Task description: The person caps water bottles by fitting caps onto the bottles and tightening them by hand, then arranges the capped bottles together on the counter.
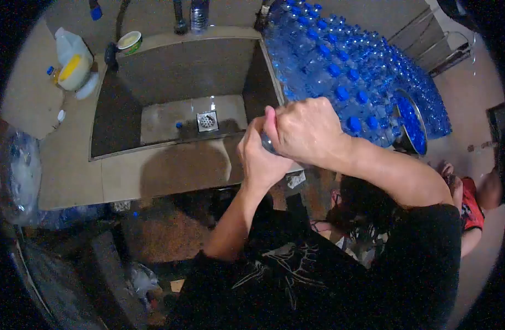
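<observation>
In front of the sink's right corner, my two hands are closed together, one over the other. My left hand (262, 162) wraps round a clear plastic bottle (268, 144), of which only a small patch shows between the hands. Over its top, my right hand (312, 129) is clenched; whatever part lies under those fingers is hidden. Just beyond my right hand stand many clear bottles with blue caps (334, 70), packed tightly. A round metal pan (423, 144) holding loose blue caps (411, 122) rests among them on the right.
The sink (189, 74) has a drain (207, 121) and one loose blue cap (179, 125). A milky jug (72, 48), a bowl (75, 74) and a small tub (130, 42) stand on the counter (71, 181). Another person in red (472, 206) is at the right.
</observation>
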### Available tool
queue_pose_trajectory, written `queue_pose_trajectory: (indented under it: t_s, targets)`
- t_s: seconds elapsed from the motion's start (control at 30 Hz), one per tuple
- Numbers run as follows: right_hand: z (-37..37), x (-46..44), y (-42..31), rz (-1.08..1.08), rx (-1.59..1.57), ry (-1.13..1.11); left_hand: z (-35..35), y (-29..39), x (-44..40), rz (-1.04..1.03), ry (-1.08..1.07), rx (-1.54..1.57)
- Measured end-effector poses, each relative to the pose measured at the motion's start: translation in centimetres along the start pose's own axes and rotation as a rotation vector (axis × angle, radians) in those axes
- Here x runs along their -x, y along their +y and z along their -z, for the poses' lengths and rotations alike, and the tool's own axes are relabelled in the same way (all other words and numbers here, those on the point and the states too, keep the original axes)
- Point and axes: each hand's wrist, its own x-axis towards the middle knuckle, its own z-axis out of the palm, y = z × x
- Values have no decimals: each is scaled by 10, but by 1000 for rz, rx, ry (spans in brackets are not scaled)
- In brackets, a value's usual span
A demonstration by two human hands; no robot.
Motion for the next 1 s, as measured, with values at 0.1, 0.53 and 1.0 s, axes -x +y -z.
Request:
queue_pose_trajectory:
  t_s: [0.1, 0.53, 1.0]
  targets:
    - [15, 9, 12, 39, 37, 109, -19, -3, -7, -35, -21, -4]
    - [60, 11, 98, 118, -483, 212, 56, -18, 17, 54, -214, 218]
    - [75, -112, 397, -386, -374, 735, 176, 11, 152, 526, 302, -324]
